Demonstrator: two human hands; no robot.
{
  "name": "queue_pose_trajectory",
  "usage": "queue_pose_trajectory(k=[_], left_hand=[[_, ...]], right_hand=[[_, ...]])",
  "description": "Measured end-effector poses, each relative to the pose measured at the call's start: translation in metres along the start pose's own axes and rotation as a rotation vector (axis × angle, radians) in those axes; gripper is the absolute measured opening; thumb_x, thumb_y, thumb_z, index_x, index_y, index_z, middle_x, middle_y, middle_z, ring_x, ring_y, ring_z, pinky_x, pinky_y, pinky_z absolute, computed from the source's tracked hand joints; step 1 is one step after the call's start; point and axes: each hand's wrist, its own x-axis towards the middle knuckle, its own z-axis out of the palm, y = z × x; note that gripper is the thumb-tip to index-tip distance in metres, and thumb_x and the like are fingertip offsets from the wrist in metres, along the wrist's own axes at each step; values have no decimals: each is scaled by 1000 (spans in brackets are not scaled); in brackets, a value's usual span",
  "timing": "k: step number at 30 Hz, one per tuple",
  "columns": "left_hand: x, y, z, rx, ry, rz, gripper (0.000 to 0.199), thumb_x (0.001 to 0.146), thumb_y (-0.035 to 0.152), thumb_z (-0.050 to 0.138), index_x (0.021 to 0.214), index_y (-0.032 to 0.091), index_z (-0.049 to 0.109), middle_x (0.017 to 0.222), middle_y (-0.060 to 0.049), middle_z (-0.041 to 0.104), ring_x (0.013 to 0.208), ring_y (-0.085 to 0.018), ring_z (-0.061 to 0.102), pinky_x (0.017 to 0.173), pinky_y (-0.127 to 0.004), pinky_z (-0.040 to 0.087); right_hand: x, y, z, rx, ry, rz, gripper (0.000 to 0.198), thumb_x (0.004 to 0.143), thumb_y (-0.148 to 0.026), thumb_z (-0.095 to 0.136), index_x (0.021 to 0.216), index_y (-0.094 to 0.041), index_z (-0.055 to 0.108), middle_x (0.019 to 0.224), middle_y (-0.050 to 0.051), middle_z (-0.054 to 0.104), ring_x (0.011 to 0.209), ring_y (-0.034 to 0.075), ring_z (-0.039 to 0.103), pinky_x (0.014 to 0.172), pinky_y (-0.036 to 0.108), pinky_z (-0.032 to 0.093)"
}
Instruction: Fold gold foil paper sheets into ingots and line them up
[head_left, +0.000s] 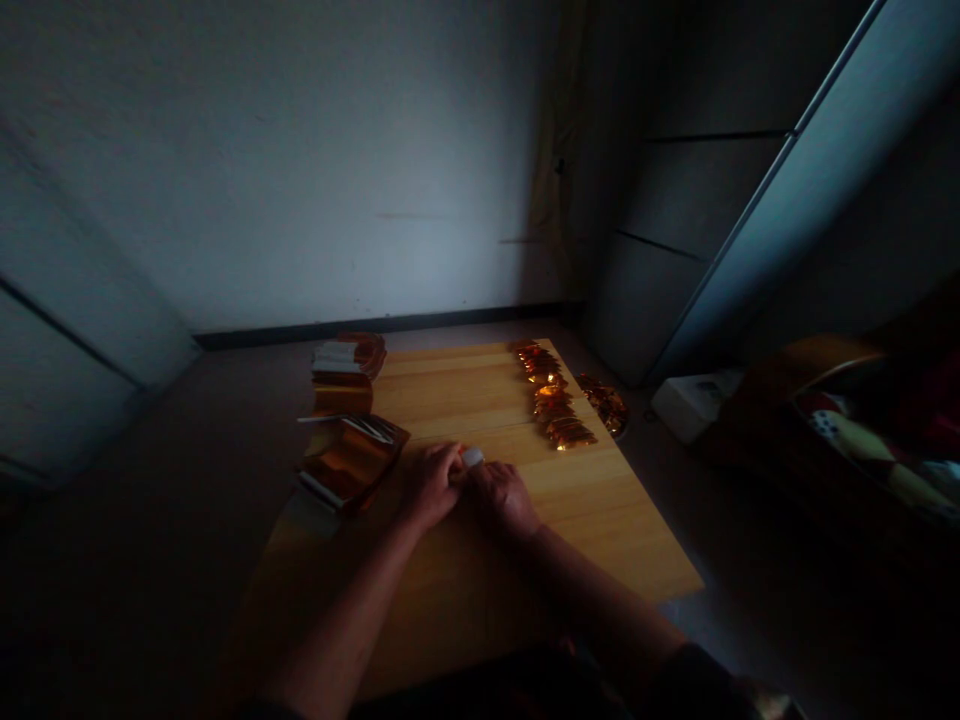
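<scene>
My left hand (436, 487) and my right hand (508, 498) meet over the middle of the wooden table, fingers closed. Between them a small white piece (472, 457) sticks out, with a bit of orange beside it at the left fingertips. Its kind is hidden by the fingers and the dim light. Left of my hands lie stacks of shiny orange-brown foil sheets (351, 460) with white edges. Another stack of these sheets (341, 358) lies farther back. Along the right side runs a row of crinkled, folded copper-coloured foil pieces (553, 400).
The wooden table (600, 520) stands before a pale wall (360, 170). Beyond its right edge, a heap of similar foil pieces (604, 404) sits lower down. A white box (691, 402) is on the floor, near a tall cabinet (675, 200) and a chair with items on it.
</scene>
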Motion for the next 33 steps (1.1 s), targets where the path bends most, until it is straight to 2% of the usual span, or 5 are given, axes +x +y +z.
queue_pose_trajectory(k=[6, 14, 25, 29, 33], left_hand=[[6, -16, -23, 9, -111, 136, 39, 71, 18, 58, 108, 29, 63, 115, 0, 66, 106, -21, 58, 95, -37, 43], [9, -16, -17, 146, -112, 200, 31, 80, 36, 59, 111, 33, 61, 118, -2, 65, 110, -24, 55, 95, -45, 36], [6, 3, -11, 277, 19, 254, 25, 89, 39, 46, 83, 23, 64, 81, -7, 67, 87, -23, 57, 81, -41, 37], [4, -1, -5, 200, 41, 266, 13, 84, 25, 54, 91, 22, 64, 85, -6, 69, 87, -23, 59, 77, -38, 40], [3, -9, 4, 102, 101, 204, 25, 77, 7, 53, 96, 21, 62, 88, -3, 70, 84, -20, 61, 80, -35, 43]], right_hand=[[0, 11, -9, -20, 21, -82, 11, 86, -16, 53, 90, -18, 62, 85, 6, 68, 82, 17, 58, 73, 28, 34], [5, 22, -10, -51, 26, -70, 15, 83, -22, 58, 97, -18, 63, 86, 6, 69, 81, 19, 59, 73, 29, 34], [1, 10, -15, -138, -39, 63, 19, 93, -19, 46, 99, -18, 64, 83, 7, 68, 80, 19, 55, 69, 30, 32], [1, 13, -19, -126, -74, 101, 21, 94, -20, 46, 104, -20, 64, 87, 6, 68, 83, 19, 55, 71, 29, 33], [1, 16, -18, -115, -64, 188, 24, 94, -20, 44, 108, -22, 63, 93, 5, 67, 87, 18, 55, 73, 28, 33]])
